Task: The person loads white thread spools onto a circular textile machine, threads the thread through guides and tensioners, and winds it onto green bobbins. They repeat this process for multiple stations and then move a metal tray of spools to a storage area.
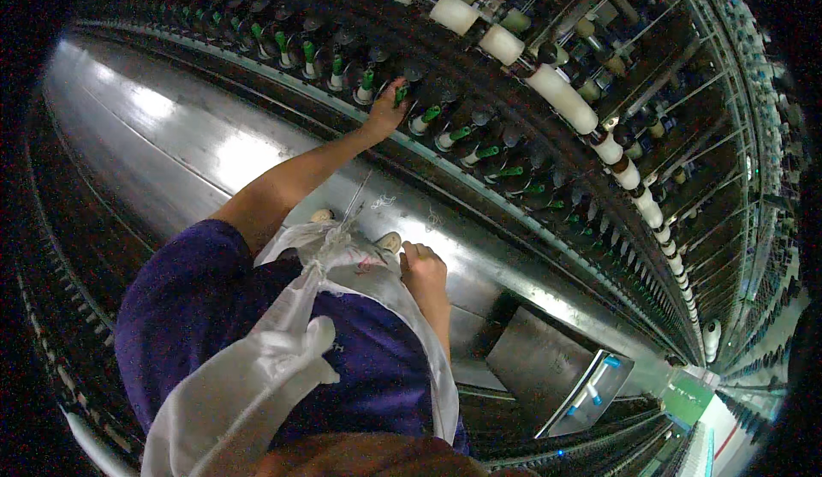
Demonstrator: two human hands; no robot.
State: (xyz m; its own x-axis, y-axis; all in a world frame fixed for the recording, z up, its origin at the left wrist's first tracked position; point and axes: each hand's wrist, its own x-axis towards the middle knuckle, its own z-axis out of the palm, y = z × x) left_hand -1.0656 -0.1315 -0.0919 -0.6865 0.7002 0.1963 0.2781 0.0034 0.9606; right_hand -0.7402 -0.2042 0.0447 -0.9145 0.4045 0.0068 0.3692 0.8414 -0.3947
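My left hand reaches forward to a long row of spindles, its fingers closed around a green bobbin. Beside it on the left stands another green bobbin with white yarn at its base; to the right is a similar leaning bobbin. My right hand is low in front of my body, beside the white cloth apron. Its fingers are curled in, and whatever they may hold is hidden or too small to make out.
White rollers run in a line above the spindles. A metal cart holding blue-and-white tubes stands on the shiny floor to the right. Behind me runs another machine row. Loose white threads lie on the floor.
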